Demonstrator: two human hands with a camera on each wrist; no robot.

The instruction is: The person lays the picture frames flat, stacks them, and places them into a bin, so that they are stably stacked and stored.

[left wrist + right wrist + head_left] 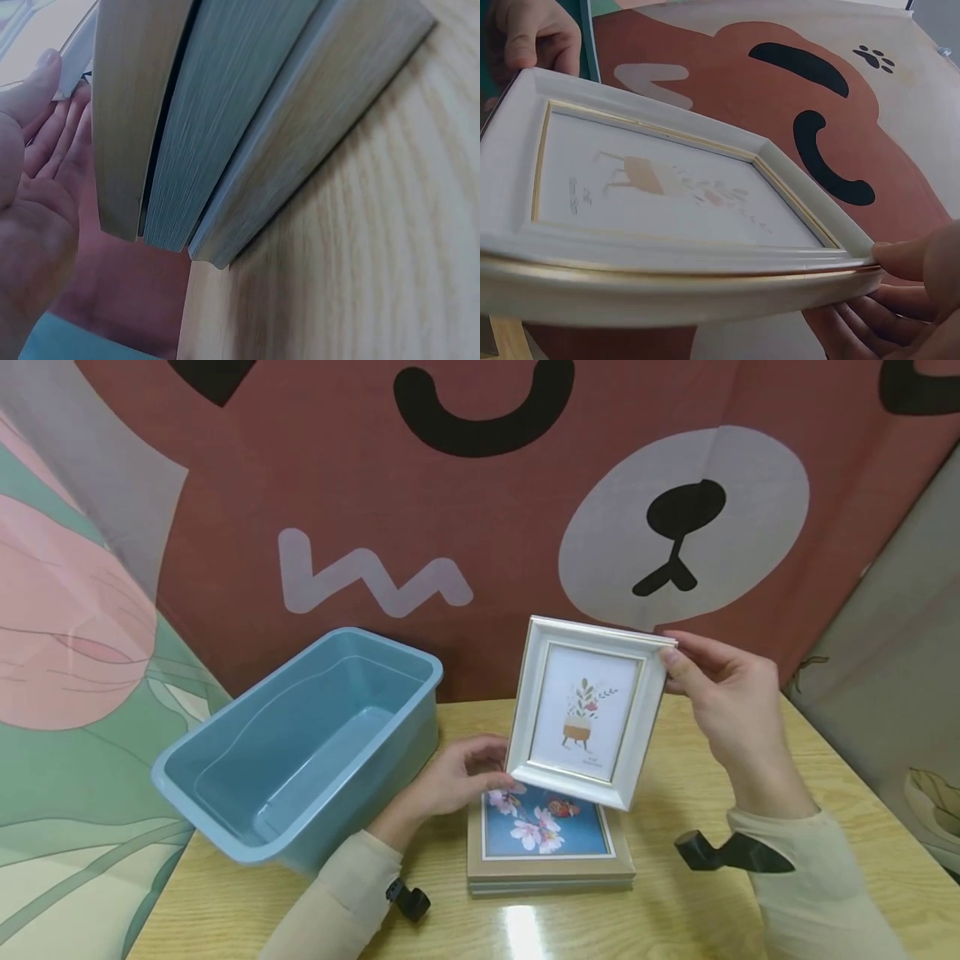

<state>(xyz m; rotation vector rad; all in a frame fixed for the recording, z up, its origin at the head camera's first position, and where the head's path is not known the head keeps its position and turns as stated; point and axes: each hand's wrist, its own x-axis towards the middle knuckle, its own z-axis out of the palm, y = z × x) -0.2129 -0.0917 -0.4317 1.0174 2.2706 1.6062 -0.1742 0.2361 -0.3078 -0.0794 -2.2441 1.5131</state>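
A russet cloth (487, 510) printed with an animal face rises along the back edge of the worktop, closing off that side; pale cloth hangs beyond the right edge, and a pink-and-green floral print (82, 610) beyond the left. The worktop (615, 927) is light grained wood. Its right edge slants toward the viewer, with wood showing between it and the picture frames; its front edge is out of view. A patch of glare (522, 931) lies in front of the stack.

The blue tub (408, 739) takes up the worktop's back left corner, set slantwise, its wall blocking the way to the left edge. The stack of frames (551, 887) lies toward the middle; the left wrist view shows three edges. The top one, with a beige border, holds a blossom picture (540, 831) on blue.

Above the back part of the stack, the white frame (518, 710) is tilted up, picture side toward the viewer; whether it touches the stack I cannot tell. The right hand (738, 710) pinches its upper right corner, thumb in front and fingers behind. The left hand (457, 774) pinches the lower left corner the same way. Small black devices (408, 902) sit at both wrists.
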